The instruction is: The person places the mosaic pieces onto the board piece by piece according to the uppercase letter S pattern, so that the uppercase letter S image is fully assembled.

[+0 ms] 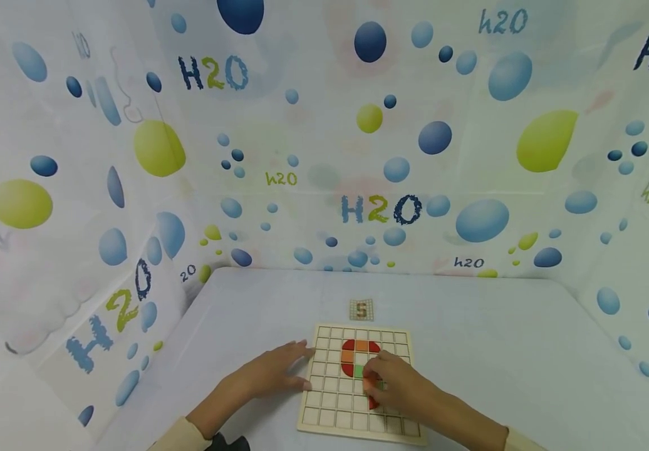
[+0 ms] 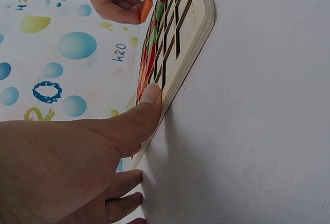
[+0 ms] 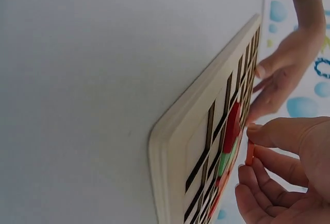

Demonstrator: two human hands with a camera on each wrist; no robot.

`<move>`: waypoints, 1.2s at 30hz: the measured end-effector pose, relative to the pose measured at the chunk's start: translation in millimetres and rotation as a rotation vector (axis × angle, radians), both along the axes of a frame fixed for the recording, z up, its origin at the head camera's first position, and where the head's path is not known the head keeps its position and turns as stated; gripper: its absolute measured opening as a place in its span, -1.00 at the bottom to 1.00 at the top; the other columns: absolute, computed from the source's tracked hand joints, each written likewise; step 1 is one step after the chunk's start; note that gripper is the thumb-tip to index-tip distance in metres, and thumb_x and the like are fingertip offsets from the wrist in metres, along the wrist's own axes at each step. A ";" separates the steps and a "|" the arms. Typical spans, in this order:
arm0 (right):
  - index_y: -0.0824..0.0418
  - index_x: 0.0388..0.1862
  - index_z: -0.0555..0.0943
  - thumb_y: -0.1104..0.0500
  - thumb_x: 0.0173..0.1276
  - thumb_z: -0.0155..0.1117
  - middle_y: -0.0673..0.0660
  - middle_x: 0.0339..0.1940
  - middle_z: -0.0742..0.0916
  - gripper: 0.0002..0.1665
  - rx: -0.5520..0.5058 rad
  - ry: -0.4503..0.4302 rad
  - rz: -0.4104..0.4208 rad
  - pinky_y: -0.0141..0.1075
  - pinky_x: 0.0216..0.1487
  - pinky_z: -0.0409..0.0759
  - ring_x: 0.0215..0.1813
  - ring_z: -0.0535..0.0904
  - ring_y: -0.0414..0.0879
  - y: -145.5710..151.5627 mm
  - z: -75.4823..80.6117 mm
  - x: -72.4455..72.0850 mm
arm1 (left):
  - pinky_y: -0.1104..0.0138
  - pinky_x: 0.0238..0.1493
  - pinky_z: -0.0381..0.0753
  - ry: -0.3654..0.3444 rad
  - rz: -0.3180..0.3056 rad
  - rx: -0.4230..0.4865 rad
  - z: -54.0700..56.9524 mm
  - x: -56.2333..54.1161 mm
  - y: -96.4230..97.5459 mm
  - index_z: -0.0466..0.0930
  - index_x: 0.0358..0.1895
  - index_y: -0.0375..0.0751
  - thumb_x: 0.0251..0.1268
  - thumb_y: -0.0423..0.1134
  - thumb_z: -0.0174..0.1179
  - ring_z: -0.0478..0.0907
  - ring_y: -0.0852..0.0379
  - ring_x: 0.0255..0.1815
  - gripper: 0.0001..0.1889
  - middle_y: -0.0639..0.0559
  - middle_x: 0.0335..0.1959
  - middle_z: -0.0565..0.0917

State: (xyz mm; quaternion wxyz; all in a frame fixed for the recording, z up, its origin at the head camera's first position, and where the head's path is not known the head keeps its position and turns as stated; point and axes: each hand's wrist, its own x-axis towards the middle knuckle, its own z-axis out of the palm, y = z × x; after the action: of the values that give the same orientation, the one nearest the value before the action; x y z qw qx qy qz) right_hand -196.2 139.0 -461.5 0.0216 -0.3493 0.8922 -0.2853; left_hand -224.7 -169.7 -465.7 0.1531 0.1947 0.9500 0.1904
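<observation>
A wooden grid board (image 1: 324, 414) lies on the table with red, orange and green tiles set in some of its squares. My left hand (image 1: 276, 369) is at its left edge, the thumb resting on the rim and the other fingers extended alongside. Over the board's middle right, my right hand (image 1: 394, 385) pinches an orange tile (image 2: 146, 11) between thumb and fingers, tilted above the grid in the left wrist view. Near it are a green tile (image 1: 359, 371) and a red tile (image 1: 373, 403) partly hidden by the right hand.
Behind the board lies a small gridded card (image 1: 361, 309) with a brown figure on it. A white cloth covers the table (image 1: 471, 326). Curtains (image 1: 313, 138) printed with blue and green drops stand at the back and sides.
</observation>
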 end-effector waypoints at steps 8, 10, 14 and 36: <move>0.04 -0.29 0.65 0.22 0.48 0.44 -0.16 -0.29 0.58 -0.86 0.032 -0.045 0.075 -0.54 -0.28 0.56 -0.27 0.41 -0.37 -10.7 -1.2 4.5 | -0.15 0.59 0.33 0.012 -0.004 -0.003 -1.7 -0.5 0.7 0.44 0.56 0.02 0.26 0.28 0.41 0.24 -0.17 0.67 -0.16 -0.12 0.65 0.33; 0.03 -0.26 0.68 0.19 0.48 0.45 -0.17 -0.27 0.58 -0.89 0.045 -0.063 0.068 -0.53 -0.26 0.57 -0.26 0.42 -0.37 -11.5 -0.5 5.6 | -0.15 0.59 0.33 0.013 -0.005 -0.002 -2.4 -0.6 1.0 0.43 0.56 0.02 0.27 0.28 0.41 0.24 -0.17 0.67 -0.16 -0.12 0.65 0.33; 0.01 -0.25 0.70 0.16 0.48 0.46 -0.18 -0.28 0.58 -0.91 0.052 -0.090 0.070 -0.52 -0.28 0.56 -0.27 0.42 -0.35 -11.9 0.4 6.8 | -0.15 0.59 0.34 0.015 -0.006 -0.004 -3.1 -0.3 1.1 0.43 0.56 0.03 0.26 0.29 0.40 0.25 -0.16 0.67 -0.15 -0.12 0.65 0.33; -0.11 -0.23 0.66 0.10 0.46 0.48 -0.29 -0.28 0.55 -0.87 0.164 -0.036 0.102 -0.51 -0.13 0.58 -0.18 0.42 -0.40 -12.7 0.9 9.5 | -0.20 0.59 0.31 0.007 0.002 0.010 1.8 3.0 1.2 0.44 0.56 0.02 0.28 0.25 0.41 0.23 -0.19 0.67 -0.17 -0.15 0.65 0.33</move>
State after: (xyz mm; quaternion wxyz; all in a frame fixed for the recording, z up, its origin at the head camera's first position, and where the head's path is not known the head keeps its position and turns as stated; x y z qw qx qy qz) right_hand -186.7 126.2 -460.6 0.0807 -0.3861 0.8931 -0.2162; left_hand -221.6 -168.5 -463.9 0.1486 0.1954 0.9496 0.1948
